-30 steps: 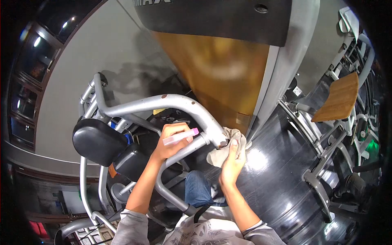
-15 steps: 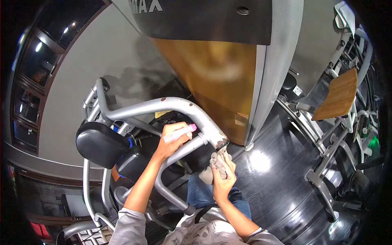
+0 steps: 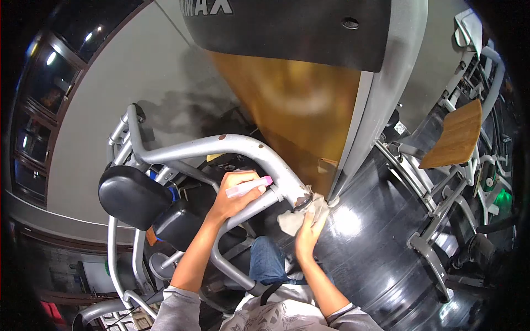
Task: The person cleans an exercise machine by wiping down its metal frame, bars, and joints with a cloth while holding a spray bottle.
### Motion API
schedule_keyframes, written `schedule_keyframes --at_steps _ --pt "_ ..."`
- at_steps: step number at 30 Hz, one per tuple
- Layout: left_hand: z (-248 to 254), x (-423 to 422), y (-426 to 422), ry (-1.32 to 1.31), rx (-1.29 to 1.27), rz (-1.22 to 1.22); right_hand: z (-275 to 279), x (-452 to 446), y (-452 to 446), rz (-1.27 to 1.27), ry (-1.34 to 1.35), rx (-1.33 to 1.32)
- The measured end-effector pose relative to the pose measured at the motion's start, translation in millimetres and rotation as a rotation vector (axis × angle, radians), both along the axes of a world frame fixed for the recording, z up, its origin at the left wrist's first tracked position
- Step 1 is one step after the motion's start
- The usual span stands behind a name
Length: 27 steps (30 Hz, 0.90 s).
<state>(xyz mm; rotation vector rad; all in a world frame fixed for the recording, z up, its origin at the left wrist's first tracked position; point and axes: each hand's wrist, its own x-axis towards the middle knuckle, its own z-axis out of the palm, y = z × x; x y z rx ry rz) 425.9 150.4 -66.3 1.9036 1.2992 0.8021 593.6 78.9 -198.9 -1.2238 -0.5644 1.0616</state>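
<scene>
My left hand (image 3: 225, 203) is closed around a small translucent bottle with a pink end (image 3: 244, 187), beside the silver tube frame (image 3: 243, 144) of an exercise machine. The pink end points toward the bent tube. In my right hand (image 3: 307, 238) is a crumpled pale cloth (image 3: 289, 223), pressed against the lower end of that tube, where the paint is chipped and rusty brown. Part of the cloth wraps past the tube's end, and some of my right fingers are hidden by it.
A black padded seat (image 3: 135, 196) sits left of the frame. Ahead stands a tall machine housing with an amber panel (image 3: 298, 105). More gym equipment, with a wooden board (image 3: 454, 135), fills the right side. The dark floor (image 3: 364, 259) is shiny.
My right hand has moved slightly right and up with the cloth, which now spreads wider around the tube's end. The left hand and bottle have shifted slightly right and down.
</scene>
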Motion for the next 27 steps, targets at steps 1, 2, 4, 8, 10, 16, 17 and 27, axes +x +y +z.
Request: schedule_keyframes --at_steps 1,2,4,8,10,16,17,27 --pt "-3.7 -0.3 2.0 0.011 0.066 -0.026 0.8 -2.4 -8.0 0.039 -0.025 -0.016" --pt "-3.6 0.1 1.9 0.005 0.066 -0.028 4.4 -6.2 -16.0 0.041 -0.053 -0.026" --pt "2.0 0.6 -0.9 0.036 0.036 0.008 7.6 -9.4 -29.1 0.060 -0.026 0.031" --pt "7.5 -1.6 -8.1 0.050 0.009 0.087 8.3 14.9 -43.8 0.276 -0.219 0.262" --pt "10.1 -5.2 -11.3 0.165 0.091 0.095 32.2 27.9 -40.3 0.338 -0.250 0.313" --pt "22.6 -10.7 -17.8 0.246 0.058 0.105 62.7 73.2 -3.9 0.337 -0.343 0.262" --pt "20.0 -12.6 -16.8 0.313 0.098 0.097 67.0 79.9 1.7 0.338 -0.357 0.253" --pt "2.6 -25.1 -19.7 0.364 -0.010 0.189 113.5 71.5 31.9 0.468 -0.912 0.457"
